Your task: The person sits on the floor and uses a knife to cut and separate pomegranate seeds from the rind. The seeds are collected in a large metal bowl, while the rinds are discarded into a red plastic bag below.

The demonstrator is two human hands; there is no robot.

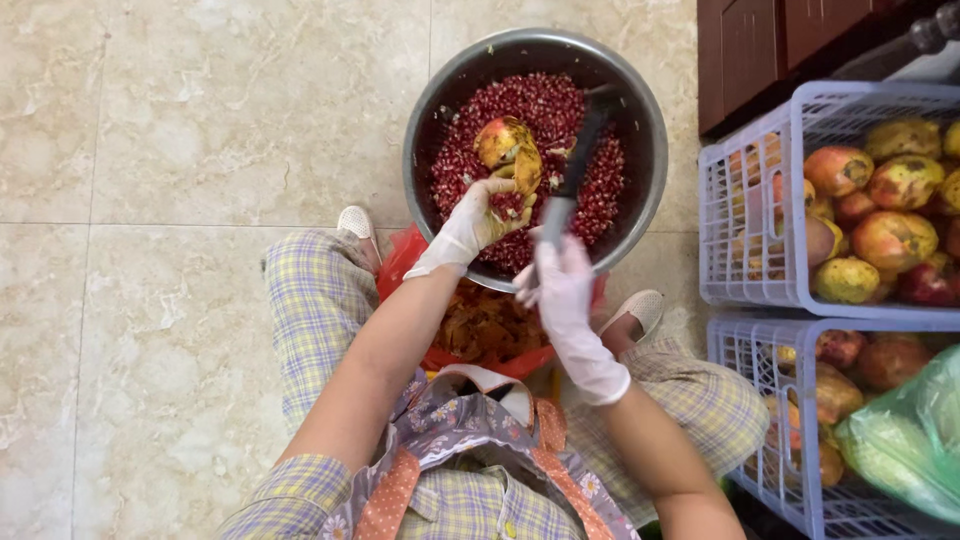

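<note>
A steel bowl (425, 120) on the floor is full of red pomegranate seeds (545, 110). My left hand (480, 215), in a white glove, holds a piece of opened pomegranate (508, 150) cut side down over the seeds. My right hand (562, 280), also gloved, grips the handle of a dark utensil (582, 150) whose blade-like end reaches up across the bowl, just right of the fruit. Both hands are above the bowl's near half.
A red bag of pomegranate peels (485, 325) lies between my feet, under the bowl's near rim. Two pale plastic crates (745, 210) of whole pomegranates (890, 240) stand at the right, by a dark wooden cabinet (745, 55). A green bag (910, 435) rests in the nearer crate. Tiled floor spreads left.
</note>
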